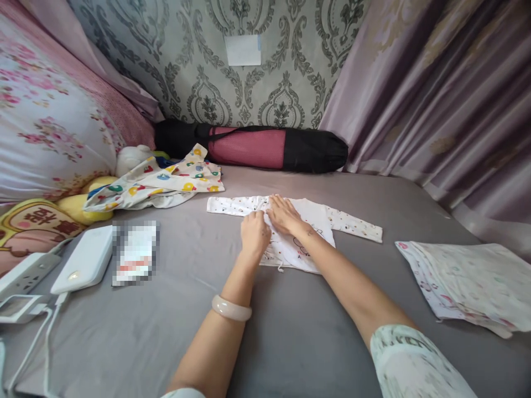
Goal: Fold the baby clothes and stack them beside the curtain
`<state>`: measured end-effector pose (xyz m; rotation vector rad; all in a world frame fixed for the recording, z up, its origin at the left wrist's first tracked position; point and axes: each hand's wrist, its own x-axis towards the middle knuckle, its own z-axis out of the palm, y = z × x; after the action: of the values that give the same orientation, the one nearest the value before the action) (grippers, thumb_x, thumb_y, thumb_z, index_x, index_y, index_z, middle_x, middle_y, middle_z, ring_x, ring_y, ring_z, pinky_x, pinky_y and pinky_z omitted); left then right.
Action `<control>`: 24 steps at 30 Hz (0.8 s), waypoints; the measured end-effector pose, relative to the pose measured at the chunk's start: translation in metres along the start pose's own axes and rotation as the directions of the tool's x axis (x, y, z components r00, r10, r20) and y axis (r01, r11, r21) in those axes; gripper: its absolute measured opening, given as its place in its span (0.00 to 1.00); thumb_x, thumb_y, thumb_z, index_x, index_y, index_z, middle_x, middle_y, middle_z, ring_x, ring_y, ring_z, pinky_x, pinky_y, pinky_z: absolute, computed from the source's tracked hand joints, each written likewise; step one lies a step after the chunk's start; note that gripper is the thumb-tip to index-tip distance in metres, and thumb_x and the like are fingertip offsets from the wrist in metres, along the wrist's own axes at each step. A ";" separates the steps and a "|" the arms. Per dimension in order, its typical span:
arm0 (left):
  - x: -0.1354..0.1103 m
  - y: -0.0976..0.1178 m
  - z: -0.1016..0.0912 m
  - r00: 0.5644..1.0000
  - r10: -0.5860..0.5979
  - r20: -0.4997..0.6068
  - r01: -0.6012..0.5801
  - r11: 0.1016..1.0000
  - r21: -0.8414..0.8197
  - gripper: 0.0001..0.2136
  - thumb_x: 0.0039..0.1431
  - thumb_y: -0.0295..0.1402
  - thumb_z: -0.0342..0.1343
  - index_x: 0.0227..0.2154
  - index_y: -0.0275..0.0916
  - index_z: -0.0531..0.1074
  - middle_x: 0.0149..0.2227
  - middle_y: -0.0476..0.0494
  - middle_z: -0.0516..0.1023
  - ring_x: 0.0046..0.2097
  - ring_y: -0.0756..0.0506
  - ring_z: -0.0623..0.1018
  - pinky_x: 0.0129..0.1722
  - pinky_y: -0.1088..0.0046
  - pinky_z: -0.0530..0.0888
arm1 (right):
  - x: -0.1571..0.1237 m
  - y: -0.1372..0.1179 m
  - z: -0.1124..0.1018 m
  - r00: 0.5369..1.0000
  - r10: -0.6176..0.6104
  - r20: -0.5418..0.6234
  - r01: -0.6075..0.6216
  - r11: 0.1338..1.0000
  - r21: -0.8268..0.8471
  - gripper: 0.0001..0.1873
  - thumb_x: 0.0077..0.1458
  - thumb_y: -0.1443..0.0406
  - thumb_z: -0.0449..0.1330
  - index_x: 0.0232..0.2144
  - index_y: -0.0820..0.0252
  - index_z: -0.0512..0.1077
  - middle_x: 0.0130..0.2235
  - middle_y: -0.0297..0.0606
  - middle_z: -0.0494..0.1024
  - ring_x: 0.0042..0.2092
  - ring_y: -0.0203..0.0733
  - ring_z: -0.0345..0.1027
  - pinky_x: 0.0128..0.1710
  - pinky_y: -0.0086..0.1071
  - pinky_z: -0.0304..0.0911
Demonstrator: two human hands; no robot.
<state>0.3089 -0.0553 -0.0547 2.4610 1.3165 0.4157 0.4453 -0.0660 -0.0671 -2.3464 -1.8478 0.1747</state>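
Note:
A small white long-sleeved baby shirt [314, 211] lies spread on the grey bed sheet, its sleeves reaching out to both sides. Small prints dot the sleeves, and a line drawing shows on the front. My left hand [256, 235] is closed at the shirt's left side, with fingers curled into the fabric. Just right of it, my right hand [284, 214] rests flat on the upper part of the shirt, fingers extended. A short white tie hangs from the lower hem. The cloth under both hands is partly hidden.
A black and pink rolled bag [249, 148] lies along the wall. Printed clothing [178, 179] sits at the back left, folded cloths [477, 282] at the right. A white power bank [85, 260], power strip [29, 273] and cables occupy the left, near a blurred packet [135, 253].

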 end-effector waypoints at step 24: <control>-0.009 -0.056 -0.022 0.897 -0.123 0.424 0.266 0.918 -0.295 0.13 0.46 0.40 0.60 0.17 0.38 0.66 0.13 0.53 0.65 0.19 0.52 0.65 0.22 0.76 0.60 | -0.102 -0.015 0.018 0.992 0.127 -0.009 -0.125 0.985 0.119 0.35 0.65 0.57 0.38 0.66 0.75 0.46 0.69 0.49 0.42 0.69 0.49 0.32 0.66 0.43 0.32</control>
<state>0.2539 -0.0306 -0.0585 1.9617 1.1848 0.0743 0.4041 -0.1613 -0.0818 -2.3759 -1.6351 0.2702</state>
